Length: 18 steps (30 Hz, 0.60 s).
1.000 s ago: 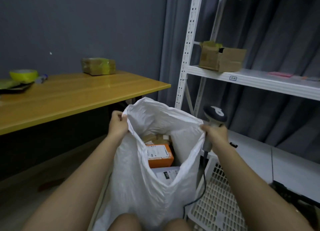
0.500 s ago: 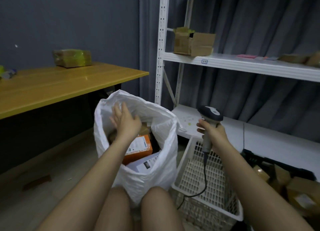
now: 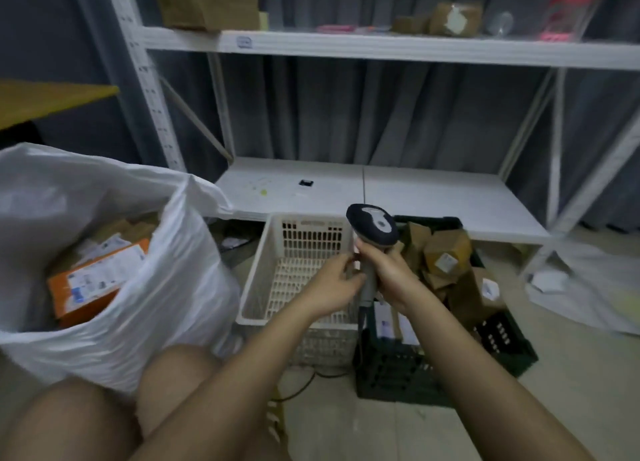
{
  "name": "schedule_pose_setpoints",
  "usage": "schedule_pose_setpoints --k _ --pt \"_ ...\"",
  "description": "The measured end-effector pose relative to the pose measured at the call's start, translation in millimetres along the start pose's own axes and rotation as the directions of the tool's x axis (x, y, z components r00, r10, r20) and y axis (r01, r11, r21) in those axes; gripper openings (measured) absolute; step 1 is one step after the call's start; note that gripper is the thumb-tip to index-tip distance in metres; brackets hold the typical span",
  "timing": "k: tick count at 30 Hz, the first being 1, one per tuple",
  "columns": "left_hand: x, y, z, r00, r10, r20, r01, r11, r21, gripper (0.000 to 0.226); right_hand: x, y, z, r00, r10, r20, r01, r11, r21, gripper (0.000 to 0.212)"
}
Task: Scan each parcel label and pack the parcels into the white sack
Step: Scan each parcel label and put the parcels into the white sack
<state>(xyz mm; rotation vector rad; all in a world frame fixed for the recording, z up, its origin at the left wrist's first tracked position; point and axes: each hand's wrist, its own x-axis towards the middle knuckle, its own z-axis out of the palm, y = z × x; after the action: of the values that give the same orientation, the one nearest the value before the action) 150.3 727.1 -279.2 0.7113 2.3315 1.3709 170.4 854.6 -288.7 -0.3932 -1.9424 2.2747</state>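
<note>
Scanner held upright over the baskets, white sack standing open at the left.

The white sack [image 3: 145,287] sits at the near left, mouth open, with an orange parcel [image 3: 93,284] inside; both hands are well to its right. The right hand [image 3: 389,270] is wrapped round the grip of the barcode scanner [image 3: 372,230], and the left hand [image 3: 334,284], fingers curled, touches the same grip. Beneath them stand a white basket [image 3: 277,253] and, to its right, a dark crate [image 3: 398,374] of brown parcels [image 3: 446,253].
</note>
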Motion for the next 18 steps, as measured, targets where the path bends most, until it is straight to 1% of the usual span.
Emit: schedule_pose_setpoints --k 1,2,4,6,7,8,10,11,13,14,15,17,18 --pt "5 -6 17 0.997 -0.016 0.069 0.020 0.998 -0.052 0.042 -3 10 -10 1.000 0.023 -0.004 -0.023 1.000 0.016 0.042" --pt "9 -13 32 0.994 -0.028 0.109 0.039 0.994 -0.098 0.043 -4 21 -20 0.999 0.045 -0.004 -0.045 0.998 0.031 0.041" --pt "17 -26 55 0.988 -0.051 0.145 0.073 0.986 -0.150 0.044 -4 42 -39 0.995 0.104 -0.006 -0.103 0.994 0.045 0.051" --pt "22 -38 73 0.983 -0.067 0.172 0.096 0.981 -0.171 0.043 -3 61 -53 0.988 0.154 0.012 -0.154 0.988 0.023 0.059" --pt "23 -43 79 0.982 -0.078 0.175 0.109 0.978 -0.175 0.043 -2 71 -59 0.982 0.186 0.035 -0.187 0.982 0.003 0.061" --pt "25 -49 85 0.983 -0.096 0.159 0.122 0.978 -0.167 0.043 0 78 -63 0.971 0.230 0.062 -0.229 0.973 -0.024 0.055" --pt "29 -61 92 0.984 -0.149 0.100 0.164 0.973 -0.163 0.040 4 87 -68 0.941 0.314 0.128 -0.304 0.948 -0.090 0.032" --pt "32 -66 94 0.980 -0.180 0.082 0.193 0.965 -0.180 0.039 8 89 -73 0.923 0.350 0.163 -0.333 0.935 -0.123 0.027" --pt "38 -75 94 0.968 -0.238 0.075 0.249 0.945 -0.212 0.037 17 89 -89 0.904 0.387 0.179 -0.348 0.912 -0.217 0.034" --pt "42 -79 92 0.962 -0.263 0.074 0.273 0.936 -0.224 0.035 24 91 -99 0.912 0.383 0.145 -0.336 0.902 -0.270 0.040" --pt "46 -82 90 0.958 -0.277 0.068 0.286 0.928 -0.241 0.032 33 94 -111 0.926 0.369 0.078 -0.330 0.893 -0.305 0.042" --pt "57 -86 87 0.953 -0.297 0.060 0.302 0.913 -0.275 0.026 52 101 -137 0.940 0.309 -0.145 -0.338 0.902 -0.269 0.029" --pt "63 -88 86 0.950 -0.306 0.058 0.310 0.906 -0.288 0.025 61 104 -149 0.925 0.271 -0.266 -0.335 0.912 -0.238 0.023"
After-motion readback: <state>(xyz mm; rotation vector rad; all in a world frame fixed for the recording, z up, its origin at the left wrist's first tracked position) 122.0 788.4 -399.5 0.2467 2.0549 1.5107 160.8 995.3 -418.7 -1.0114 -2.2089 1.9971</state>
